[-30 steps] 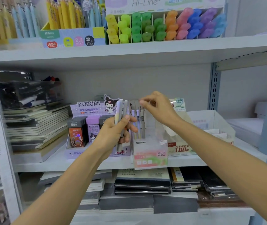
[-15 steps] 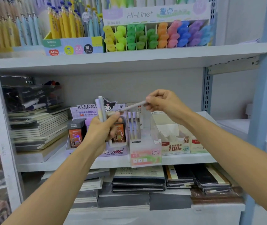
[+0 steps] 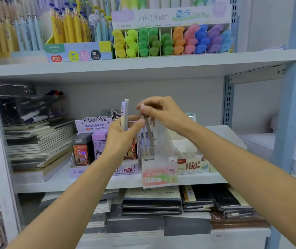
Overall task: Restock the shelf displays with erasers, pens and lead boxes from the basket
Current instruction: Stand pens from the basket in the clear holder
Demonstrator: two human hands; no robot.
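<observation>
**Grey pen slanted into the clear box, two more held upright**

Gripping two pens (image 3: 125, 112) upright in the left hand (image 3: 123, 137): fingers curled round the lower barrels, thumb pressed across the front, upper ends well clear of the fist. Pinching the top of a grey pen (image 3: 148, 133) between thumb and fingertips of the right hand (image 3: 163, 114), just right of the left and almost touching it. Slanted down and rightward from that pinch, lower end inside the clear box (image 3: 158, 169) marked FRUIT SODA, beside a few standing pens (image 3: 144, 142). Cannot tell whether that end touches the bottom.

Set at the front edge of the middle shelf (image 3: 197, 178), between a purple Kuromi tray (image 3: 93, 121) to the left and a white tray (image 3: 192, 164) marked 100 to the right, touching or nearly touching both. Upright in the Kuromi tray: lead boxes (image 3: 81, 151), one orange and black and one purple, with more partly hidden behind the left wrist.

Stacked at the far left of the same shelf: notebooks (image 3: 39, 146), slightly fanned. Ranked by colour on the upper shelf (image 3: 143, 67): highlighters (image 3: 170, 40), yellow through green, orange, pink, blue and purple, under a Hi-Line header. Left of them, a display of yellow-barrelled pens (image 3: 68, 27). Piled below the middle shelf: dark books (image 3: 152, 200), flat, some wrapped in film.
</observation>
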